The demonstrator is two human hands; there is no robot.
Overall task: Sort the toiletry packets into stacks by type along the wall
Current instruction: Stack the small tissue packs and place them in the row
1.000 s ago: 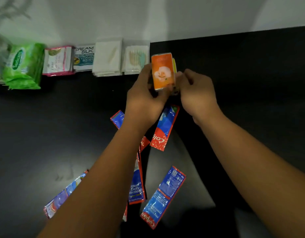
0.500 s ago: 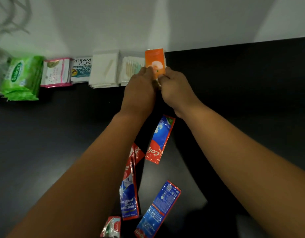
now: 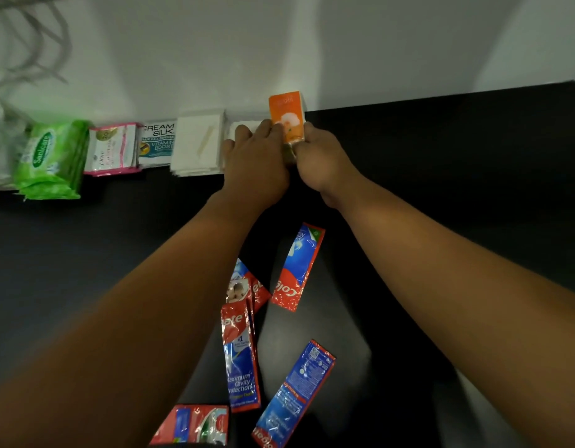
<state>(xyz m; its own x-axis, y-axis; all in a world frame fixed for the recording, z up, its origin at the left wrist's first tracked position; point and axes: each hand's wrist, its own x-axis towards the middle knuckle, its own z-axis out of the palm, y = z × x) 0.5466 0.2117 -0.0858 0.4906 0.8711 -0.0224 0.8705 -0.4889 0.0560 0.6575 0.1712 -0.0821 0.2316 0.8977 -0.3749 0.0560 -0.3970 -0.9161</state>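
Left hand: closed on the left edge of the orange packets, fingers curled over the front, back of the hand toward the camera.
Right hand: closed on the right edge of the same orange packets, thumb pressed to the front near the lower corner.
Orange packets: held upright between both hands at the foot of the wall, at the right end of the row; a yellowish edge shows under the front one, so it looks like a small stack, though the count is hard to tell.
Row along the wall, left to right: green wipes pack, pink-edged packets, Cream Silk packets, white packets, then a pale stack mostly hidden behind the left hand.
Toothpaste packets, unsorted: one red and blue packet lies tilted below the hands; a long one reading "Maximum Cavity Protection" lies beside the left forearm, overlapping two more above it; a blue-backed one lies tilted to its right; another sits at the bottom edge, partly cut off.
Tabletop: black, right part bare up to the wall.
Far left: grey cords hang against the wall above the wipes.
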